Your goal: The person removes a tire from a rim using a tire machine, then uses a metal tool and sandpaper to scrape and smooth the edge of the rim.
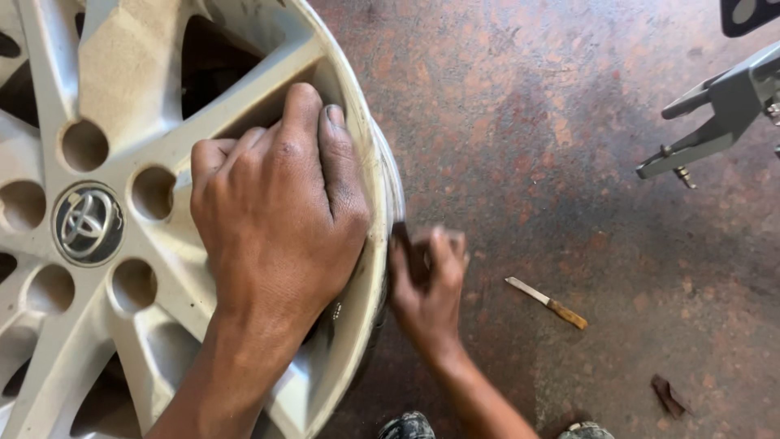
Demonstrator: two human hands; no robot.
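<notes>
A silver alloy wheel rim (122, 73) with several spokes and round lug holes fills the left half of the head view, standing on its edge. My left hand (276, 203) lies flat on a spoke near the rim's outer lip, fingers curled against the metal. My right hand (426, 280) is below and to the right, beside the rim's outer edge, pinching a small dark piece of abrasive paper (404, 240) against the lip. That hand is motion-blurred.
A small knife with a wooden handle (547, 302) lies on the reddish stone floor to the right of my right hand. A dark scrap (669, 396) lies at the lower right. A grey metal bracket (719, 114) juts in at the upper right. My shoes (410, 427) show at the bottom.
</notes>
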